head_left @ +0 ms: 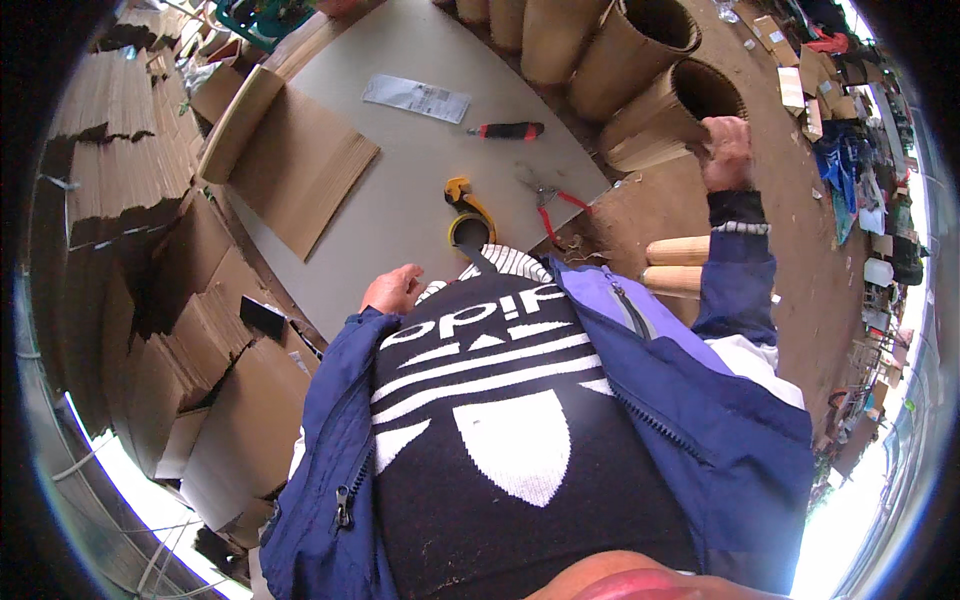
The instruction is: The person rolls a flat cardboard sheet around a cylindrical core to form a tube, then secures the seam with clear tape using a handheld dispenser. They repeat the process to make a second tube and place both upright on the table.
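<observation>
My right hand is closed on the rim of an upright rolled cardboard tube, which stands on the floor past the table's right edge. Bent beside my body, my left hand hovers at or rests on the near part of the grey table; its fingers are curled and nothing shows in them. On the tabletop, a yellow tape dispenser is nearest my chest. Red-handled pliers lie to its right, and a red and black utility knife lies farther back.
A stack of flat cardboard sheets with a curled piece covers the table's left side. A printed plastic packet lies at the back. More cardboard tubes stand along the right edge. Piled cardboard fills the left; two pale rolls lie right.
</observation>
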`<action>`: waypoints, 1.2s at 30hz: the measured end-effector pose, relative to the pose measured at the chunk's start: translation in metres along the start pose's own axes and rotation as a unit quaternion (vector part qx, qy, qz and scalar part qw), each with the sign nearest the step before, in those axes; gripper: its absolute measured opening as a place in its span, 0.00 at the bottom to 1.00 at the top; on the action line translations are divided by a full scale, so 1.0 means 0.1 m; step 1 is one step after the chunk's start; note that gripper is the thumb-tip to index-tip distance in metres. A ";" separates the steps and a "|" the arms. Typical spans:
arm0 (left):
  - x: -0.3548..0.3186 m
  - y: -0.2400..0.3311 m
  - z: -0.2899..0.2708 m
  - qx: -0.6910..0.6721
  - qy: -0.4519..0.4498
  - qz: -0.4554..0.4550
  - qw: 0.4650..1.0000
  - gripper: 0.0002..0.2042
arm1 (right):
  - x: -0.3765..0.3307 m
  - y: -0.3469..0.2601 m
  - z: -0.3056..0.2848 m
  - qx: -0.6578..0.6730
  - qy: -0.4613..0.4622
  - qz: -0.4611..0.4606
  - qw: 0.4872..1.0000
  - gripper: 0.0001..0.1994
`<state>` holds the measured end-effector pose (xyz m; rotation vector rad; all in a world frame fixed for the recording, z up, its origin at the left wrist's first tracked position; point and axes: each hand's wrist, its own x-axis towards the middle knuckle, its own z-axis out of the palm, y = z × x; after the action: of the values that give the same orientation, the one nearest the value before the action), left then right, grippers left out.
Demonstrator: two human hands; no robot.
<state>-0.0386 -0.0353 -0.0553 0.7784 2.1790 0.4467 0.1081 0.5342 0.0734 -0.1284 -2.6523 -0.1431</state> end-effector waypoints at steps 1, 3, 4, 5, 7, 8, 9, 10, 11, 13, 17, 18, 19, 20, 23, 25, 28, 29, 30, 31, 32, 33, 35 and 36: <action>0.04 0.05 0.00 0.005 -0.009 -0.007 1.000 0.16 | 0.00 -0.10 -0.07 -0.017 -0.012 0.017 1.000 0.25; 0.13 0.15 0.00 0.006 -0.016 -0.016 1.000 0.17 | 0.05 -0.31 -0.26 -0.052 -0.034 0.050 0.997 0.25; 0.17 0.19 0.01 0.002 -0.016 -0.019 1.000 0.17 | 0.07 -0.42 -0.38 -0.058 0.001 0.056 0.997 0.24; 0.20 0.22 0.02 -0.002 -0.014 -0.023 1.000 0.17 | 0.09 -0.53 -0.48 -0.062 0.036 0.061 0.996 0.23; 0.26 0.28 0.03 0.021 -0.009 0.000 1.000 0.17 | 0.09 -0.77 -0.54 -0.049 0.073 0.060 0.994 0.22; 0.28 0.31 0.04 0.030 -0.012 -0.002 0.999 0.17 | 0.09 -0.91 -0.42 0.042 0.127 0.021 0.991 0.22; 0.29 0.33 0.05 0.039 -0.017 -0.006 0.999 0.17 | 0.05 -1.08 -0.24 0.123 0.123 0.015 0.985 0.21; 0.29 0.36 0.05 0.040 -0.023 -0.001 0.999 0.17 | -0.02 -1.28 0.00 0.240 0.071 0.044 0.967 0.21; 0.29 0.39 0.06 0.018 -0.036 -0.013 0.999 0.16 | -0.10 -1.49 0.30 0.345 -0.024 0.083 0.934 0.20; 0.27 0.43 0.07 0.035 -0.027 -0.001 0.999 0.16 | -0.22 -1.82 0.94 0.362 -0.281 0.125 0.880 0.21; 0.11 0.52 0.08 0.038 -0.015 -0.030 0.999 0.16 | -0.39 -2.40 1.85 0.327 -0.500 0.139 0.790 0.27; 0.06 0.55 0.09 0.032 -0.018 -0.047 0.998 0.16 | -0.41 -2.55 1.95 0.313 -0.541 0.143 0.768 0.29; 0.00 0.57 0.10 0.028 -0.018 -0.061 0.998 0.16 | -0.42 -2.67 2.04 0.320 -0.547 0.138 0.761 0.30; -0.05 0.59 0.11 0.018 -0.018 -0.076 0.997 0.16 | -0.40 -2.79 2.12 0.312 -0.563 0.139 0.752 0.31; -0.20 0.63 0.18 -0.009 -0.013 -0.113 0.994 0.16 | -0.34 -2.99 2.28 0.309 -0.569 0.139 0.749 0.31; -0.27 0.64 0.22 -0.031 -0.009 -0.135 0.990 0.16 | -0.30 -3.05 2.37 0.276 -0.569 0.145 0.761 0.29; -0.34 0.61 0.31 -0.031 -0.004 -0.141 0.989 0.15 | -0.26 -2.89 2.47 0.301 -0.567 0.123 0.757 0.25; -0.35 0.60 0.34 -0.037 0.005 -0.142 0.989 0.15 | -0.26 -2.78 2.47 0.313 -0.561 0.107 0.759 0.25; -0.36 0.58 0.37 -0.041 0.006 -0.142 0.989 0.16 | -0.27 -2.65 2.45 0.307 -0.543 0.101 0.775 0.25; -0.36 0.57 0.40 -0.046 0.009 -0.145 0.988 0.16 | -0.26 -2.45 2.44 0.303 -0.530 0.085 0.787 0.26; -0.36 0.57 0.42 -0.054 0.019 -0.146 0.988 0.16 | -0.27 -2.26 2.41 0.290 -0.522 0.086 0.797 0.26; -0.34 0.56 0.44 -0.065 0.020 -0.151 0.986 0.16 | -0.28 -2.04 2.38 0.275 -0.511 0.096 0.809 0.26; -0.28 0.58 0.45 -0.054 0.003 -0.155 0.986 0.17 | -0.24 -1.76 2.37 0.237 -0.507 0.090 0.824 0.26; -0.23 0.60 0.44 -0.050 -0.013 -0.157 0.986 0.17 | -0.20 -1.67 2.38 0.213 -0.515 0.073 0.827 0.25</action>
<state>0.0302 -0.0030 -0.0392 0.3747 2.1870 0.3773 -0.0028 0.3971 -0.1589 -0.3332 -3.6221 0.7977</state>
